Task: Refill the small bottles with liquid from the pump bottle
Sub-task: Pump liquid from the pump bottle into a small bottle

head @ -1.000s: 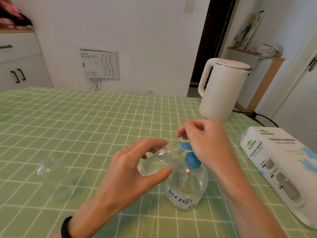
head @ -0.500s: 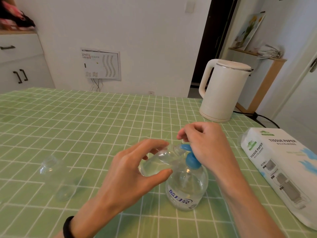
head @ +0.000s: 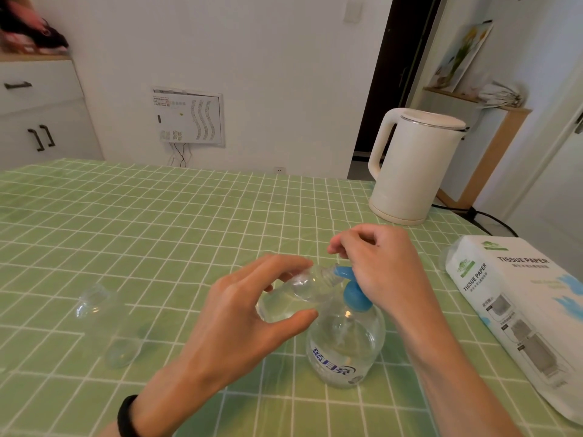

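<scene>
Grip of right fingers point(head: 356, 238) on pump head point(head: 344, 273) unclear; left fingers point(head: 277, 267) grasp small bottle point(head: 304, 288).

White kettle point(head: 413, 165); tissue pack point(head: 517, 313)

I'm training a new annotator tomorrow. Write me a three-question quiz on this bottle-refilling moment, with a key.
1. Which hand is on the pump bottle's blue pump head?
2. True or false: the second small bottle stands upright on the table.
3. The mouth of the small bottle in the left hand is: A) capped, B) at the blue spout, C) pointing at the table.
Key: 1 right hand; 2 false, it lies on its side; 3 B.
</scene>
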The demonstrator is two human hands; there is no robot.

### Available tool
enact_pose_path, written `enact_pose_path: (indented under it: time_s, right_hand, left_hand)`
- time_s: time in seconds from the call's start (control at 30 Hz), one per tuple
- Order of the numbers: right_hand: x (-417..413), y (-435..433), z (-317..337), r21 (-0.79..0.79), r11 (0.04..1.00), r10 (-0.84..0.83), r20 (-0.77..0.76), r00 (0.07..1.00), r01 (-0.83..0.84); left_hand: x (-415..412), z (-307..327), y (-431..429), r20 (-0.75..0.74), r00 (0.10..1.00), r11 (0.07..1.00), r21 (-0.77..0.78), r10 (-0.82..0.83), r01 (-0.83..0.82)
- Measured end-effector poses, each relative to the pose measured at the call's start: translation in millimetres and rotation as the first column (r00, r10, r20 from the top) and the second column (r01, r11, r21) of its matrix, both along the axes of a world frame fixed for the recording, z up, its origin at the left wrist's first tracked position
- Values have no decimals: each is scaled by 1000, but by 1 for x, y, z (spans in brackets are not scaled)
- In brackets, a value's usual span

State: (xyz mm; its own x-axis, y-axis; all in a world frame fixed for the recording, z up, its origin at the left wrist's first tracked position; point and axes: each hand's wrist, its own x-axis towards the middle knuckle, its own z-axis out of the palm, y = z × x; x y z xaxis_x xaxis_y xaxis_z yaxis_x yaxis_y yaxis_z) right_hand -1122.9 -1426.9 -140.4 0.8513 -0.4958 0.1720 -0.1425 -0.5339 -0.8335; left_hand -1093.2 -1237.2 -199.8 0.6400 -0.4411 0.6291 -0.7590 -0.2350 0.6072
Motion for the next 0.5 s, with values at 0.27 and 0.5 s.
enact_pose_path:
  time_s: [0.27, 0.5]
  right_hand:
    - [-2, 1, 2, -3, 1000, 9, 67, 998, -8]
    - [0, 2, 1, 34, 999, 8, -34, 999, -7]
  left_hand:
    - [1, 2, 1, 4, 1000, 1000, -15, 3, -3]
    - [1, 2, 1, -1, 1000, 1000, 17, 1, -1]
